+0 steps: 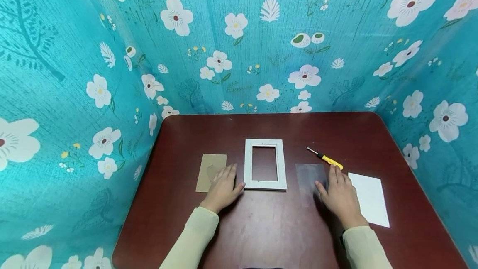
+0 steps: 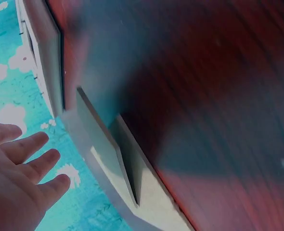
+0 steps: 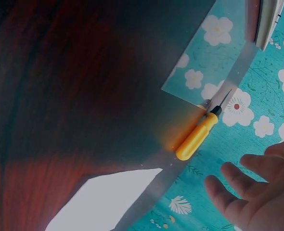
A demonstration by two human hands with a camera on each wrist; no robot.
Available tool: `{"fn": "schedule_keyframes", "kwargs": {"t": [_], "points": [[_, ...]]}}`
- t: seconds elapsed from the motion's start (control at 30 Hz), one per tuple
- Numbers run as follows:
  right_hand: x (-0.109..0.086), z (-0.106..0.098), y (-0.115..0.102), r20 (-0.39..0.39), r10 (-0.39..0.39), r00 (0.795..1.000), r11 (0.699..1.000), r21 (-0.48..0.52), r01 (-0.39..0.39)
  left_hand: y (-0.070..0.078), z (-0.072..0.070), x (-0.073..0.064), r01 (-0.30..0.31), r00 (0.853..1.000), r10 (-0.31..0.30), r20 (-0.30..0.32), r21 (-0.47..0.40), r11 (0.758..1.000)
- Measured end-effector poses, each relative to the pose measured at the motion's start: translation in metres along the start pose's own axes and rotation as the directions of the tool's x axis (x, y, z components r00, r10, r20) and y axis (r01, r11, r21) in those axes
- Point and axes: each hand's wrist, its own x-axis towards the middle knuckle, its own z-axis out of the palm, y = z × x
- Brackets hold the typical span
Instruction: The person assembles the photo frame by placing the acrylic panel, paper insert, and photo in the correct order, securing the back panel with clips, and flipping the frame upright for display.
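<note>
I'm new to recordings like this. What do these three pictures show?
No machine here: just a person's bare left hand and right hand. The wide picture comes from a head-worn camera; the others come from cameras on the left and right wrists. On the dark red table lie, left to right, a brown board with a raised flap, a white frame, a clear sheet, a yellow-handled screwdriver and a white sheet. The left hand is near the board, the right hand near the screwdriver; neither holds anything.
</note>
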Motion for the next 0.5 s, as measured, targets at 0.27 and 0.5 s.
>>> {"fn": "schedule_keyframes", "kwargs": {"t": [0.27,0.5], "points": [[0.003,0.003,-0.001,0.048,0.073,0.996,0.997,-0.02,-0.072,0.006,0.005,0.011,0.024,0.999,-0.024,0.03,-0.005,1.0],[-0.003,0.011,-0.008,0.062,0.156,0.986,0.986,-0.072,-0.152,0.004,0.009,0.015,0.045,0.998,-0.046,0.04,0.038,0.998]]}}
